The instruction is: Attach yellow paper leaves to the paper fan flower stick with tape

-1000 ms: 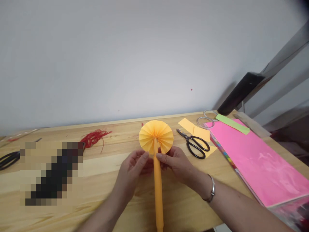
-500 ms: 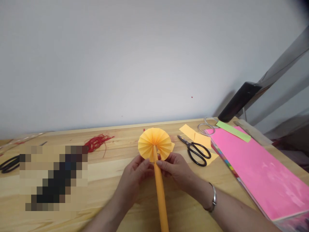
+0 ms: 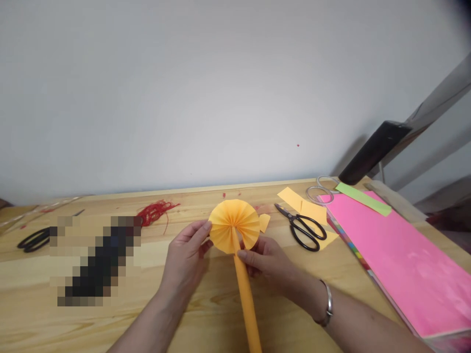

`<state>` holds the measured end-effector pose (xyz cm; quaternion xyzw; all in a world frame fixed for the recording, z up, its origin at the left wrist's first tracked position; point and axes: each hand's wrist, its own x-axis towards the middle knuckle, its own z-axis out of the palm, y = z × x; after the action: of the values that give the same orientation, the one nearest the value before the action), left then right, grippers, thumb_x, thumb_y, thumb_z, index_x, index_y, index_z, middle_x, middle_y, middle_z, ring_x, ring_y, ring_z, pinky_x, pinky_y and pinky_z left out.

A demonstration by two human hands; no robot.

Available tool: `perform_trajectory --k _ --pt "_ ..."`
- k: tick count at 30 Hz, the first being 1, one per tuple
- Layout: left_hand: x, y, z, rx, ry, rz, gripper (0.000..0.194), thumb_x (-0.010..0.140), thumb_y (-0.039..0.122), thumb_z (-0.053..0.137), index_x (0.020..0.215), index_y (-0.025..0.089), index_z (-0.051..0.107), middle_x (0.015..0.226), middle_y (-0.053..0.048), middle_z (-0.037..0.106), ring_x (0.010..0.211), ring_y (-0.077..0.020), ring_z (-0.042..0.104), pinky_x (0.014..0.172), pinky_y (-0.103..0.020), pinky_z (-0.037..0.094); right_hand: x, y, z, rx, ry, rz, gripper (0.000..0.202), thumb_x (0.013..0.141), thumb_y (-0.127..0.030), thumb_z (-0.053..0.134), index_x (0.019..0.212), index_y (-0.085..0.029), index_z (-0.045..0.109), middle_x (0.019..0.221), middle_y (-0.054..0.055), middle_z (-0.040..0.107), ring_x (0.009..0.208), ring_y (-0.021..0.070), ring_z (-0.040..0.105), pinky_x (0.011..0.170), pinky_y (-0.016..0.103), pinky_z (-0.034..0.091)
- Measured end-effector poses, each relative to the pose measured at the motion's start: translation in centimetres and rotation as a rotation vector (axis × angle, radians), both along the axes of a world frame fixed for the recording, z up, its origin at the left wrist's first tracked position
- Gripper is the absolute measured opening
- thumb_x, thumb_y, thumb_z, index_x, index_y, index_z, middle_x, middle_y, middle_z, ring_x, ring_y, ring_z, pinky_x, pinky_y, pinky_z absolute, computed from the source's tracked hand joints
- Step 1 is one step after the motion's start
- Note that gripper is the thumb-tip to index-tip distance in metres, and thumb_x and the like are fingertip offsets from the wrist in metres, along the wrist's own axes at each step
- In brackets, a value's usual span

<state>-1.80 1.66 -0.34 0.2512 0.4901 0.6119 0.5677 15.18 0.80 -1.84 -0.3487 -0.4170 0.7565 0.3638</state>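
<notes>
A round, pleated yellow paper fan [image 3: 230, 218] sits at the top of an orange rolled-paper stick [image 3: 246, 299], which runs down toward the bottom edge. The fan's left rim is pinched between the thumb and fingers of my left hand [image 3: 187, 252]. My right hand [image 3: 268, 260] grips the upper stick just below the fan, thumb in front and fingers partly hidden behind. A small gap shows in the pleats at the fan's lower right, beside the stick.
Black scissors [image 3: 303, 228] lie right of the fan on orange paper scraps [image 3: 314, 213]. Farther right are pink paper sheets [image 3: 397, 255] and a green strip [image 3: 364, 198]. Red thread [image 3: 156, 213], another pair of black scissors [image 3: 35, 239] and a blurred dark object [image 3: 97, 264] lie left.
My left hand has moved from under the fan near the stick to its left rim. My right hand still grips the stick. The whole view has shifted slightly, moving the tabletop items rightward.
</notes>
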Motion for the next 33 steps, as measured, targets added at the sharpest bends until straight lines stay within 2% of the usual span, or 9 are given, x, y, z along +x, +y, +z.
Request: perform_trajectory --k 5,11,26,33 --pt "0.21 -0.25 -0.17 -0.016 0.022 -0.056 0.018 0.066 0.029 0.075 0.075 0.016 0.067 0.079 -0.002 0.065 0.075 -0.0136 0.059 0.067 -0.025 0.047 0.00 0.23 -0.65 -0.007 0.016 -0.056 0.031 0.071 -0.040 0.070 0.075 -0.014 0.053 0.059 -0.005 0.050 0.048 0.0044 0.042 0.049 0.019 0.032" --pt "0.44 -0.59 -0.27 -0.038 -0.012 -0.105 0.015 0.066 0.026 0.075 0.076 0.016 0.068 0.078 0.000 0.064 0.069 -0.0100 0.057 0.063 -0.022 0.046 0.02 0.24 0.02 -0.012 0.033 -0.092 0.032 0.069 -0.040 0.072 0.075 -0.014 0.055 0.059 -0.005 0.050 0.048 0.0041 0.042 0.048 0.019 0.031" --pt "0.31 -0.39 0.22 -0.025 -0.069 -0.123 0.019 0.071 0.030 0.071 0.081 0.015 0.068 0.083 -0.004 0.065 0.078 -0.0147 0.059 0.064 -0.025 0.047 0.32 0.39 -0.09 0.025 0.004 -0.067 0.028 0.072 -0.038 0.070 0.074 -0.014 0.056 0.057 -0.005 0.049 0.048 0.0042 0.041 0.048 0.019 0.031" --pt "0.47 -0.62 0.01 -0.044 -0.014 -0.117 0.017 0.066 0.025 0.076 0.077 0.015 0.069 0.075 -0.001 0.065 0.066 -0.0096 0.057 0.061 -0.021 0.046 0.41 0.41 -0.27 0.039 0.006 -0.084 0.029 0.071 -0.039 0.070 0.076 -0.014 0.056 0.059 -0.005 0.049 0.049 0.0048 0.041 0.049 0.020 0.031"
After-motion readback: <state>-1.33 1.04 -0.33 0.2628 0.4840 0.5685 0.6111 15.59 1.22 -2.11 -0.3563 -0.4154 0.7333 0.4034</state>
